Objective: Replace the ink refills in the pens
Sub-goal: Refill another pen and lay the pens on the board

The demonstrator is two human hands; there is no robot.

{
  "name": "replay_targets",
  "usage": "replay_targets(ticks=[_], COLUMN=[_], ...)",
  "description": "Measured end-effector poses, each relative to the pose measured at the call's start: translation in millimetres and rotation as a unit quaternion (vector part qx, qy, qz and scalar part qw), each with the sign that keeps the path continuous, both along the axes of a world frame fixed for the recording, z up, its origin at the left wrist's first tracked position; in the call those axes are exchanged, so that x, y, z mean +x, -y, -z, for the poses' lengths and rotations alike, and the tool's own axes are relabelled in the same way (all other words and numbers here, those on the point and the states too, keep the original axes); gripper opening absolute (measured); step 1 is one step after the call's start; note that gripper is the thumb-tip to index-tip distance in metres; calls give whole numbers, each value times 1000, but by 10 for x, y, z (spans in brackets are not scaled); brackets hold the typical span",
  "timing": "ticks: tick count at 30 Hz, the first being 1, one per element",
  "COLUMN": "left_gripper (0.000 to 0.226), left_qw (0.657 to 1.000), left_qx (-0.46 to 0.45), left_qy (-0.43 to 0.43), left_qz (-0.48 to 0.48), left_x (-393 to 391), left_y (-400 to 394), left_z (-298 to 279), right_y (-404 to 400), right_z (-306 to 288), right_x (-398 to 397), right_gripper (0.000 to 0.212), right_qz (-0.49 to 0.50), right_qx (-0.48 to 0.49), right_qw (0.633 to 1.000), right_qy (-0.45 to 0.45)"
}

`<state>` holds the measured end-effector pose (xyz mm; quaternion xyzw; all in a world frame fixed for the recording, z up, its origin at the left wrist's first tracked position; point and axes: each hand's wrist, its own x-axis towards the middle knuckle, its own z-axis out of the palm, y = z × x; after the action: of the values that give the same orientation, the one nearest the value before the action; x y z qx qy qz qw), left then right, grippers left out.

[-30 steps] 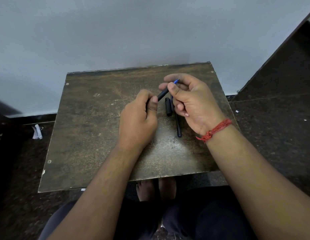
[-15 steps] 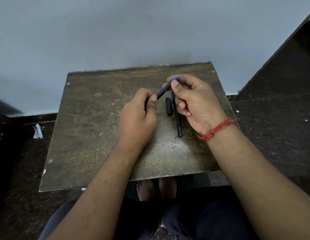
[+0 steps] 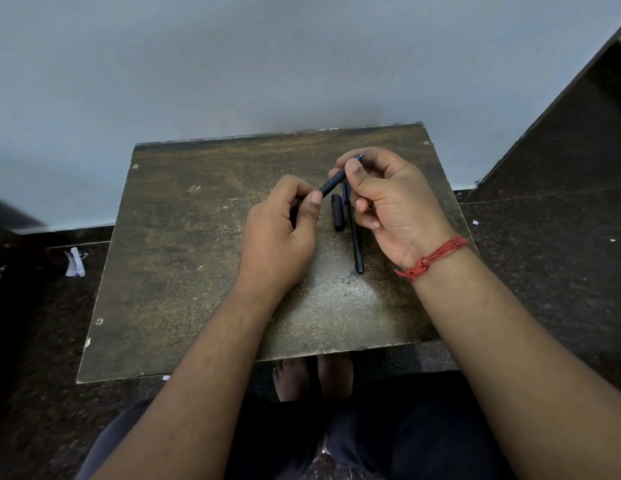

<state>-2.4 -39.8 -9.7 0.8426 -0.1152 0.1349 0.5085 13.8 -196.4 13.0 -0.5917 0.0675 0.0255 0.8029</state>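
The dark pen (image 3: 332,182) is held slanted above the brown surface (image 3: 184,258), its lower end in the left hand's (image 3: 279,233) grip, its blue-tipped upper end pinched by the right hand (image 3: 388,202), over a loose cap (image 3: 338,213) and second pen (image 3: 356,240).

one head cam, looks fwd & down, close over table (image 3: 170,271) & hands.

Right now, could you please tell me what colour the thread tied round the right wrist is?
Red: the thread sits knotted on the right wrist, clearest in the head view.
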Motion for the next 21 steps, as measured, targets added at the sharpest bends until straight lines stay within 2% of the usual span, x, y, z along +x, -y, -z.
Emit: replay_targets(ticks=[9, 11, 13, 15, 17, 19, 21], left_gripper=[14, 15, 15, 13, 14, 16, 18], left_qw=[996, 995, 996, 997, 995, 994, 993], left_qx=[82, 84, 68, 33, 2, -9, -12], left_qy=[42, 36, 30, 24, 16, 5, -1], left_qz=[-22, -29, -42, -70, -94, -107, -115], left_x=[-20, -16, -1, 27, 50, 59, 62], left_y=[9, 6, -19, -52, -74, -79, -80], left_z=[-3, 11, 15, 12, 17, 23, 30], right_y=[-143, -179, -182, -116, -42, -22, -55], right_z=[0, -10, -28, -38, -68, -83, -73], right_x=[16, 4, -5, -5, -20, -50, -69], right_gripper=[23, 19, 13, 13, 16, 20, 20], right_qz=[60, 80, 108, 128, 106, 67, 44], right_qx=[35, -8, -157, -366, -523, -622, -680], right_qw=[997, 996, 981, 918, 839, 773, 724], right_qy=[-36, -25, 22, 82, 107, 107, 113])
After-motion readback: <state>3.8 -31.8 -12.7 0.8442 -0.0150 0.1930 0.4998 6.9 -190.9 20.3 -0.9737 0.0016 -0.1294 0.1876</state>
